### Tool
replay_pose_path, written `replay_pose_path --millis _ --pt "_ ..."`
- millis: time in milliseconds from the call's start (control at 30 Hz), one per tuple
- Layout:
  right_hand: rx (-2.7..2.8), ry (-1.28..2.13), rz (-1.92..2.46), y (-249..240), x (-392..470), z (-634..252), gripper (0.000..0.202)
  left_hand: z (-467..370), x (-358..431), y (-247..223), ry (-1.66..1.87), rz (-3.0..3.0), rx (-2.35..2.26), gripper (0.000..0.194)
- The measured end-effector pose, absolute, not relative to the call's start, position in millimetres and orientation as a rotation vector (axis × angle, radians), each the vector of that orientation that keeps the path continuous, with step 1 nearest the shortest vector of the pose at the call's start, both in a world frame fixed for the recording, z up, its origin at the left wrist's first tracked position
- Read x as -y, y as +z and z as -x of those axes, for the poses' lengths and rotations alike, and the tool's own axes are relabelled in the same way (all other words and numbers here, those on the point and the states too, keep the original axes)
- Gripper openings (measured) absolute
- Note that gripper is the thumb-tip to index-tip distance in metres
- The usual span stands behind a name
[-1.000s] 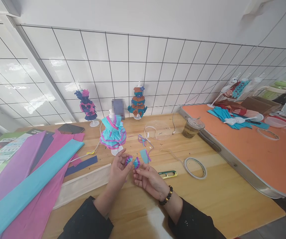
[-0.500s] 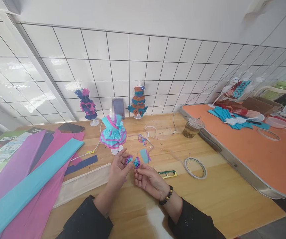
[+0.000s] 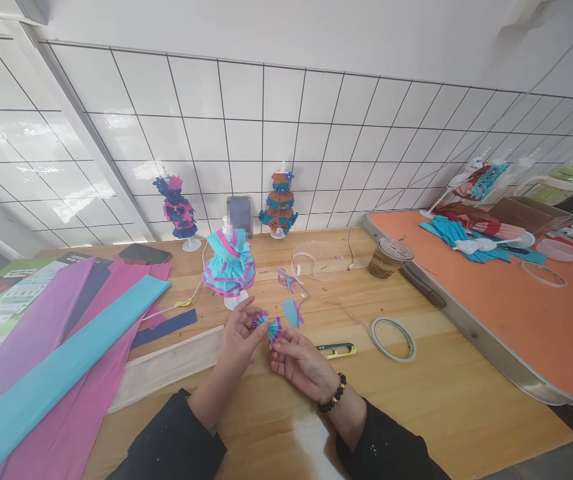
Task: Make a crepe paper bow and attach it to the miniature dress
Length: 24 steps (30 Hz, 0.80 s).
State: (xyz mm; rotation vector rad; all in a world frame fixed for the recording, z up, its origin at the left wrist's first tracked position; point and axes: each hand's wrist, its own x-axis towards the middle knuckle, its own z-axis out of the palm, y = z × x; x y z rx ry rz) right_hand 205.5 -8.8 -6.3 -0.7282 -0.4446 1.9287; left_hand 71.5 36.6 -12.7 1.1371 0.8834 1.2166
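Note:
A small pleated paper bow [image 3: 274, 329], turquoise with purple edges, is held between my two hands above the wooden table. My left hand [image 3: 240, 333] pinches it near the middle, its thumb over the left part. With thumb and fingertips, my right hand [image 3: 302, 363] grips the lower edge of the bow's right fan. Just beyond the hands, a small dress form [image 3: 230, 263] wears a turquoise ruffled paper dress with pink trim. A turquoise and purple paper scrap [image 3: 292, 312] lies past the right hand, and a yellow-green utility knife [image 3: 336, 350] is beside it.
Crepe paper sheets [image 3: 66, 363] cover the left side. A tape roll [image 3: 393, 339] lies right of the knife, and a lidded cup [image 3: 390, 257] stands behind it. Two more dressed forms, one navy and pink [image 3: 179, 210], one brown and teal [image 3: 279, 203], stand by the wall. An orange table [image 3: 491, 300] adjoins at right.
The bow's right fan is tilted and spread slightly differently between my fingers. Both hands keep their hold in nearly the same place. The view has shifted slightly.

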Motion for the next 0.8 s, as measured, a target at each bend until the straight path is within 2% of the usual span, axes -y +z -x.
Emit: replay_pose_path --millis 600,800 --pt "0.585 1.814 0.806 -4.5 11.7 -200.0 0.028 -72.3 -36.9 -14.4 1.199 -1.137 -0.893 0.06" --pt "0.711 1.89 0.822 5.1 12.2 -210.2 0.041 -71.8 -38.4 -15.8 1.188 -1.136 -0.875 0.06"
